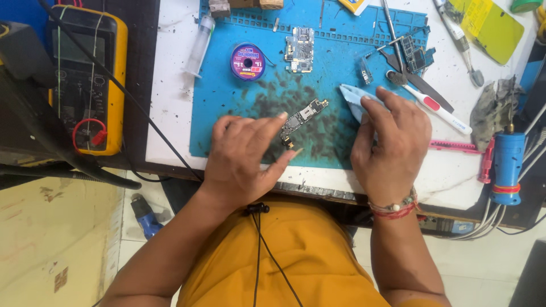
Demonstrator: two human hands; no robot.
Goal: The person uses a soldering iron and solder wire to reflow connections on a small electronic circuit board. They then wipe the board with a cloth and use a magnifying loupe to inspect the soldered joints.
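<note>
While the narrow circuit board point(303, 120) lies slantwise on the sooty middle of the blue work mat point(227, 108), the left hand point(245, 159) frames its lower end: forefinger stretched above it, thumb tip just below, fingers loose and not closed on it. Whether either tip actually touches the board cannot be told from this angle.

Right hand point(389, 142) rests on a pale blue cloth point(352, 96) just right of the board, fingers curled over it and pressing it to the mat. It looks like a light grasp.

Handling judgement: board is thin and studded with small parts, so it is best taken by the edges, kept low over the mat, with the cloth brought in gently along the length and not dragged across components.

Further out: a second board point(300, 50) and a purple solder-wick spool point(248, 61) sit near the mat's top, a syringe point(200, 45) lies on the white bench to the left, a toothbrush point(435, 107) and tweezers point(395, 34) to the right. Yellow multimeter point(85, 79) stands well off left, a blue-handled tool point(506, 165) hangs at the right edge.

Hard to make out: most of the cloth is hidden under the right palm, the board's lower tip is partly masked by the left thumb, items along the top edge are cut off, and the dark smears on the mat blur the board's outline.
</note>
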